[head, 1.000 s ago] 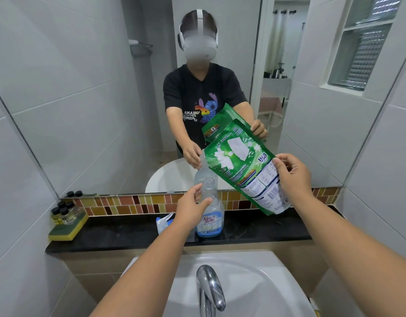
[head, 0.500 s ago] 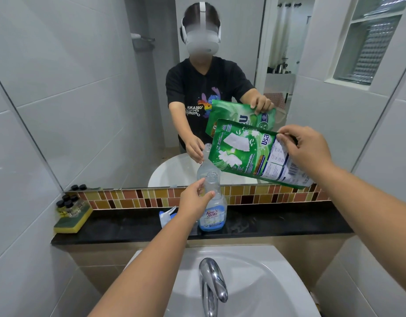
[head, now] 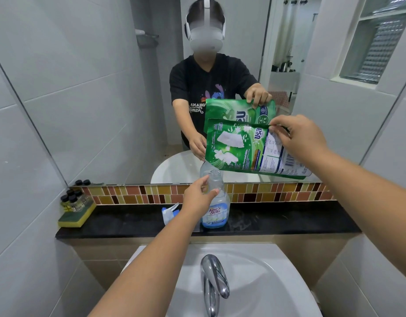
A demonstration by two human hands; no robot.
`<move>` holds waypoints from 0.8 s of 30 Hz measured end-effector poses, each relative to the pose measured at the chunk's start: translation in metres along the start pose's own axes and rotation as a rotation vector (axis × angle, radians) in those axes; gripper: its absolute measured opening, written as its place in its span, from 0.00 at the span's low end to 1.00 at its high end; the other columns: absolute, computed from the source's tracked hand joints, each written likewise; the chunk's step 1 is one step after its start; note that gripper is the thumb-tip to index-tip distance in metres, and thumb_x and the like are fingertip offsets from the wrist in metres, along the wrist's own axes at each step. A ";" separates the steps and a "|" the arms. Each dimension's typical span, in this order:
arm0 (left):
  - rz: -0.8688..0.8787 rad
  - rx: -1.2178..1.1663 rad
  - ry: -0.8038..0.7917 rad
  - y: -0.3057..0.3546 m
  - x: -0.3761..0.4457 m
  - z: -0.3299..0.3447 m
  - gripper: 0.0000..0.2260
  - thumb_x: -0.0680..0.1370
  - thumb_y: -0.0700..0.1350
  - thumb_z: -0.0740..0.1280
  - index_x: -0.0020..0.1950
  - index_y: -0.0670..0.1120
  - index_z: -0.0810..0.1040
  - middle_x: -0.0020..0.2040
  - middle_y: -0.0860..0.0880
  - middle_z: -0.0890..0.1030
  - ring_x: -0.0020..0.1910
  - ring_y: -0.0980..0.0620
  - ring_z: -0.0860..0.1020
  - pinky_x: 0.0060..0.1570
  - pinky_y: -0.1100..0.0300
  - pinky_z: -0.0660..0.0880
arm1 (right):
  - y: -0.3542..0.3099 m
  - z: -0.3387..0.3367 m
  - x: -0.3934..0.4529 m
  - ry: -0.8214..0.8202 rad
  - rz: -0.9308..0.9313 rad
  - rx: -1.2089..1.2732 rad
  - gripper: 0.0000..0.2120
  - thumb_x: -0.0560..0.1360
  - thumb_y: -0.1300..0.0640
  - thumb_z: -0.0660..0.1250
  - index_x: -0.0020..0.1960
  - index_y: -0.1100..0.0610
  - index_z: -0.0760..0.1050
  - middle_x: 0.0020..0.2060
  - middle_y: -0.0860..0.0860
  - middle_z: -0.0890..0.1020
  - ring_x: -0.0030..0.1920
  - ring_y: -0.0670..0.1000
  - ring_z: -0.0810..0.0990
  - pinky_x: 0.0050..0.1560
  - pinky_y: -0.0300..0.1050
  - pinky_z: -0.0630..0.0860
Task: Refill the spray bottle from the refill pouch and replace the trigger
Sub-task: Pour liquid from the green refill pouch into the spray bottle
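Note:
A clear spray bottle (head: 216, 209) with a pale blue label stands upright on the black ledge (head: 277, 221), its neck open with no trigger on it. My left hand (head: 198, 197) grips the bottle just below the neck. My right hand (head: 299, 137) pinches the top edge of the green refill pouch (head: 245, 148), which lies almost level in the air, its lower left corner just above the bottle's mouth. The blue and white trigger (head: 169, 212) lies on the ledge left of the bottle, partly hidden by my left forearm.
A mirror above the tiled strip reflects a person and the pouch. Several small dark-capped bottles (head: 72, 200) sit on a yellow and green sponge (head: 76, 217) at the ledge's left end. A white basin (head: 254, 282) with a chrome tap (head: 213, 277) is below.
My right hand has lifted the pouch's far end, tipping it from a steep slant to nearly level, with its corner moving over the bottle's mouth. My left hand stays on the bottle.

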State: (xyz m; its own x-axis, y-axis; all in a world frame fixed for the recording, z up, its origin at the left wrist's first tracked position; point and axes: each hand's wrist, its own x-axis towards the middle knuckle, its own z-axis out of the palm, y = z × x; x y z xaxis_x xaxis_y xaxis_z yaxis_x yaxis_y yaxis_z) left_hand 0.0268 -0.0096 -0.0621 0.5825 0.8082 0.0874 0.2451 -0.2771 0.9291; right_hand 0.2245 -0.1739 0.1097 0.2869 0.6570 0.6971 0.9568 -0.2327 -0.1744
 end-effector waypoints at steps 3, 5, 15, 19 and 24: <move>-0.001 -0.002 0.001 -0.001 0.001 0.000 0.28 0.74 0.49 0.73 0.72 0.52 0.68 0.66 0.52 0.75 0.55 0.60 0.72 0.52 0.62 0.70 | 0.000 -0.001 0.002 -0.010 -0.031 -0.023 0.07 0.78 0.56 0.66 0.52 0.55 0.81 0.38 0.52 0.81 0.39 0.54 0.72 0.35 0.44 0.64; -0.002 -0.011 0.002 -0.001 0.001 0.000 0.28 0.74 0.49 0.73 0.72 0.52 0.68 0.66 0.53 0.75 0.55 0.61 0.71 0.52 0.62 0.70 | 0.000 -0.002 0.004 -0.020 -0.060 -0.040 0.06 0.77 0.56 0.66 0.52 0.55 0.81 0.38 0.54 0.83 0.40 0.56 0.73 0.35 0.44 0.64; -0.011 -0.050 0.006 -0.001 -0.002 0.000 0.27 0.73 0.49 0.73 0.70 0.55 0.70 0.64 0.55 0.76 0.53 0.61 0.72 0.42 0.69 0.68 | -0.003 -0.003 0.011 -0.010 -0.108 -0.077 0.05 0.77 0.56 0.67 0.51 0.54 0.81 0.37 0.54 0.83 0.38 0.56 0.73 0.35 0.43 0.61; -0.015 -0.063 0.005 -0.001 -0.002 -0.001 0.25 0.73 0.48 0.73 0.69 0.56 0.71 0.62 0.57 0.76 0.52 0.61 0.73 0.44 0.68 0.69 | -0.003 -0.005 0.012 -0.010 -0.128 -0.095 0.05 0.77 0.58 0.68 0.50 0.55 0.81 0.37 0.53 0.83 0.37 0.55 0.72 0.35 0.43 0.61; -0.020 -0.071 0.010 -0.001 -0.003 -0.001 0.25 0.73 0.48 0.73 0.69 0.56 0.71 0.59 0.58 0.76 0.51 0.62 0.73 0.41 0.70 0.69 | -0.004 -0.006 0.013 -0.006 -0.142 -0.106 0.05 0.77 0.57 0.67 0.50 0.55 0.81 0.38 0.54 0.83 0.38 0.56 0.73 0.35 0.44 0.63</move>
State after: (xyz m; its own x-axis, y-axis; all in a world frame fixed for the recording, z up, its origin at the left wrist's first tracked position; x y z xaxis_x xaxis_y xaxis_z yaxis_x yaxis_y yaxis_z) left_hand 0.0242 -0.0109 -0.0634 0.5704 0.8182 0.0719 0.2004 -0.2235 0.9539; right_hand 0.2240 -0.1686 0.1243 0.1502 0.6929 0.7052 0.9774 -0.2114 -0.0005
